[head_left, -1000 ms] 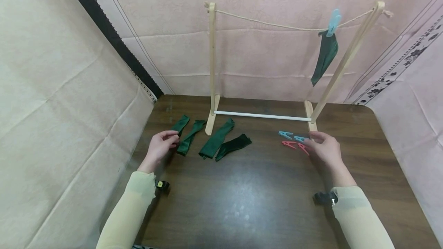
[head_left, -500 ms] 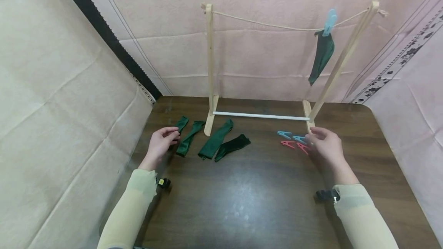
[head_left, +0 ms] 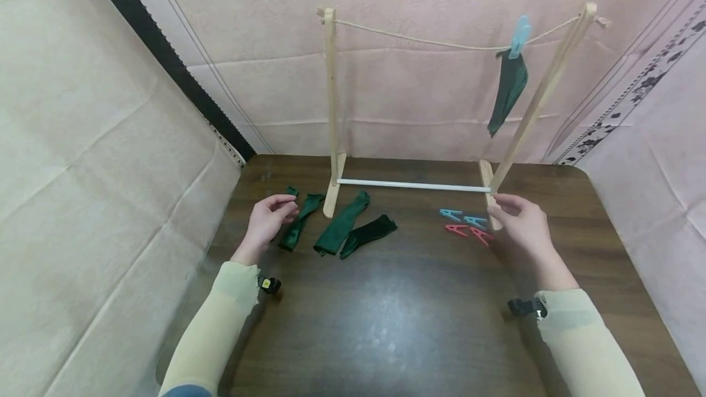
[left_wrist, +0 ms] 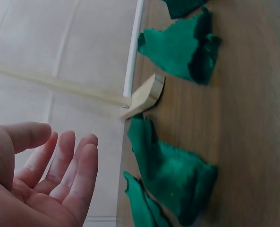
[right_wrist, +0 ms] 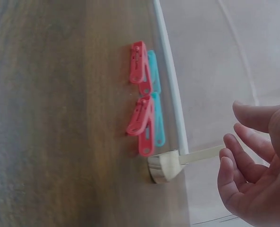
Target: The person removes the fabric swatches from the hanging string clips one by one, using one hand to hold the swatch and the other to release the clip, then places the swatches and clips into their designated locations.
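Observation:
My left hand [head_left: 267, 225] hovers over the leftmost of several green sock-like cloths, hiding most of that cloth [head_left: 292, 190]. Loosely bent and holding nothing, its fingers show apart in the left wrist view, beside a crumpled green cloth [left_wrist: 173, 175]. A wider green cloth [head_left: 343, 225] and a darker one [head_left: 368, 236] lie further right. My right hand [head_left: 524, 225], also holding nothing, is at the right foot of the wooden stand, just right of two blue clothespins [head_left: 451, 214] and two red clothespins [head_left: 456, 230]. Its fingers are relaxed in the right wrist view.
A small wooden clothesline stand [head_left: 331, 97] rises at the back of the brown table [head_left: 353, 311]. From its rope [head_left: 408, 36] hangs a green cloth [head_left: 508, 90] under a light blue clothespin [head_left: 520, 35]. A white rod [head_left: 413, 185] joins the feet; pale sheets surround the table.
My left hand has moved right and slightly up, over the leftmost cloth. The right hand has drawn a little away from the clothespins toward the stand's foot. The cloths and clothespins stay put.

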A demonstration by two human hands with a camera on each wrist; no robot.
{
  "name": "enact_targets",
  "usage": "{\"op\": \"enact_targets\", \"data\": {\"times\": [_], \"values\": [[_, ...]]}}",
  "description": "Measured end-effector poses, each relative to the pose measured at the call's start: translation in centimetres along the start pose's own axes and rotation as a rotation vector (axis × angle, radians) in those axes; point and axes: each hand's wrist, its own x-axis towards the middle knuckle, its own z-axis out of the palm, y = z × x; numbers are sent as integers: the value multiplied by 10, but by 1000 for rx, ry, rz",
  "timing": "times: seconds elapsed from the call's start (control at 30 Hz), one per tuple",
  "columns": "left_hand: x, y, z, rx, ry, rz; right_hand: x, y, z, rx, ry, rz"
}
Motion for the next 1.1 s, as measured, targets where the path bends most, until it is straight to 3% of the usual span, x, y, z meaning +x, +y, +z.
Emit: {"op": "enact_targets", "data": {"times": [0.5, 0.73, 0.9, 1.1], "values": [[8, 10, 22, -66, -49, 7, -5, -18, -10, 23, 0, -4], [-7, 42, 34, -82, -82, -7, -5, -24, -14, 40, -21, 27], [3, 32, 39, -89, -94, -25, -6, -28, -17, 40, -14, 5], [14, 21, 45, -84, -102, 0, -8, -33, -23, 35, 0, -13]]}}
